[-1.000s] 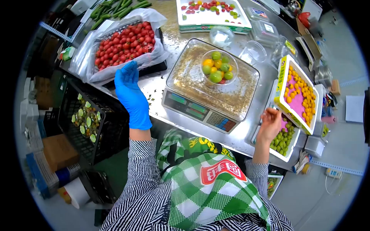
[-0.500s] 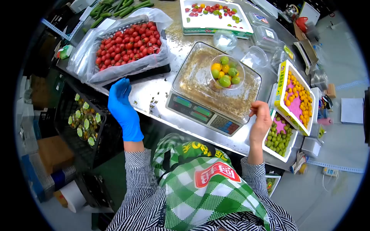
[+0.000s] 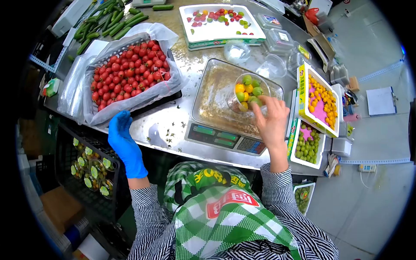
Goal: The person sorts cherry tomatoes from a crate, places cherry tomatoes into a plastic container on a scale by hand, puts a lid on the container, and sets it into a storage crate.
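On the metal scale (image 3: 208,99) stands a clear plastic cup (image 3: 232,102) of small yellow and green tomatoes (image 3: 257,91). My bare right hand (image 3: 273,121) is at the cup's near right side, thumb and fingers apart beside a green tomato; whether they touch it or the rim I cannot tell. My left hand (image 3: 125,143), in a blue glove, hovers at the table's front edge with nothing visible in it. Its fingers are extended and slightly curved. Just beyond it sits a plastic-lined crate (image 3: 172,82) of red cherry tomatoes (image 3: 128,73).
A white tray (image 3: 216,32) of mixed tomatoes and cucumbers (image 3: 115,21) lie at the back. Clear containers (image 3: 277,41) stand back right. Boxes of yellow tomatoes (image 3: 323,102) and green tomatoes (image 3: 307,145) are at right. A black crate (image 3: 93,151) of labelled packs is at lower left.
My right hand has moved from the scale's right edge inward to the cup. My left hand stays by the red tomato crate. The view has shifted slightly.
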### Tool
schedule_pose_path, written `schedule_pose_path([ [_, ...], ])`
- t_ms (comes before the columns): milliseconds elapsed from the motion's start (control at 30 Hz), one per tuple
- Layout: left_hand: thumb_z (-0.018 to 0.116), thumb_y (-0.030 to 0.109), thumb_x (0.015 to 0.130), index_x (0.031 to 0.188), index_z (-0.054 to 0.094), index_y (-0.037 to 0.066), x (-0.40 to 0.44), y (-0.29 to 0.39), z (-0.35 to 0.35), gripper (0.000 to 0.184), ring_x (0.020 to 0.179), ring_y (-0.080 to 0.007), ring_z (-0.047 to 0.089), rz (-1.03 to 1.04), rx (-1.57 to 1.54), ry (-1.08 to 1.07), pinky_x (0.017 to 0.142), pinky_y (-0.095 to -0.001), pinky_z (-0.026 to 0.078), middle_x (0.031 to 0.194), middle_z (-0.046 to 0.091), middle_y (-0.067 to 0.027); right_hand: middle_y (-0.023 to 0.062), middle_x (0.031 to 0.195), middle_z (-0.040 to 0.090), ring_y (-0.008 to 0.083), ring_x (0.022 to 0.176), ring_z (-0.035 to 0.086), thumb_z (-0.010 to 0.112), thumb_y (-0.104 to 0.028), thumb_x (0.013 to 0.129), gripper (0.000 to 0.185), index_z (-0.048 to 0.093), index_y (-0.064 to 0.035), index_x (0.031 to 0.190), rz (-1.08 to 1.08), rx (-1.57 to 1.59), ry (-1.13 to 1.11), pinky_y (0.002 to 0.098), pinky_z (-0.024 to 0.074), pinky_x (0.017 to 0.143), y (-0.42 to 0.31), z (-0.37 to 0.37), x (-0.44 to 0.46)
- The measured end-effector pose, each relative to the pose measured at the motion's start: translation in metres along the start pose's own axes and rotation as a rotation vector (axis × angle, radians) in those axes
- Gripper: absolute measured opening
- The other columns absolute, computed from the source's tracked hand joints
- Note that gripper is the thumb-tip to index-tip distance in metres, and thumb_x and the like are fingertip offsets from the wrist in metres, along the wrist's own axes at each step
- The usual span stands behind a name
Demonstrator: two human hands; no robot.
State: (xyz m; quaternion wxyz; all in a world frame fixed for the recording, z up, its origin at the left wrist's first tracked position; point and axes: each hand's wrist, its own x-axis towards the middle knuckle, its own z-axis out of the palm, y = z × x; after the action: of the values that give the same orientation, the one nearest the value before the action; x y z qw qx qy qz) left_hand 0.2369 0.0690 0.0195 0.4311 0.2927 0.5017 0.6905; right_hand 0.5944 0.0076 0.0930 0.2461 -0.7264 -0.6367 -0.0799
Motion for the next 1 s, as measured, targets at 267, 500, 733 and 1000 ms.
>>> schedule_pose_path([
  [267, 0.044, 0.017, 0.092, 0.104, 0.062, -0.004, 0.009, -0.003, 0.014, 0.03, 0.101, -0.0222, 0.06, -0.071, -0.038, -0.047, 0.093, -0.0361, 0.046, 0.104, 0.064, -0.0134, 0.0114, 0.102, 0.063, 0.0277, 0.097, 0.058, 0.063, -0.013, 0.082, 0.021, 0.065, -0.0063, 0.102, 0.129, 0.264, 0.192, 0.0343, 0.0424, 0.084, 0.033, -0.02, -0.007],
  [500, 0.045, 0.017, 0.092, 0.103, 0.062, -0.004, 0.019, -0.003, -0.006, 0.029, 0.1, -0.0241, 0.061, 0.033, -0.033, 0.027, 0.092, -0.0381, 0.047, 0.103, 0.064, -0.015, 0.0055, 0.09, 0.068, 0.0124, 0.085, 0.059, 0.055, -0.016, 0.093, 0.02, 0.067, -0.0001, 0.097, 0.385, 0.464, 0.312, 0.0253, 0.0448, 0.078, 0.06, -0.031, -0.011],
  [733, 0.048, 0.019, 0.091, 0.1, 0.063, -0.003, 0.006, 0.011, 0.008, 0.028, 0.095, -0.0224, 0.062, 0.032, -0.082, 0.053, 0.089, -0.0369, 0.048, 0.1, 0.065, -0.0142, 0.008, 0.089, 0.066, 0.0158, 0.083, 0.06, 0.057, -0.013, 0.091, 0.017, 0.066, 0.0019, 0.094, 0.291, 0.362, 0.254, 0.0277, 0.0455, 0.077, 0.067, -0.035, -0.018],
  [1000, 0.046, 0.016, 0.092, 0.102, 0.063, -0.002, -0.032, 0.014, 0.056, 0.027, 0.097, -0.0227, 0.062, -0.012, -0.023, -0.027, 0.09, -0.0364, 0.047, 0.103, 0.065, -0.0139, 0.0098, 0.087, 0.065, 0.0196, 0.081, 0.061, 0.058, -0.008, 0.089, 0.012, 0.065, 0.0014, 0.091, 0.206, 0.37, 0.205, 0.0293, 0.046, 0.076, 0.083, -0.034, -0.023],
])
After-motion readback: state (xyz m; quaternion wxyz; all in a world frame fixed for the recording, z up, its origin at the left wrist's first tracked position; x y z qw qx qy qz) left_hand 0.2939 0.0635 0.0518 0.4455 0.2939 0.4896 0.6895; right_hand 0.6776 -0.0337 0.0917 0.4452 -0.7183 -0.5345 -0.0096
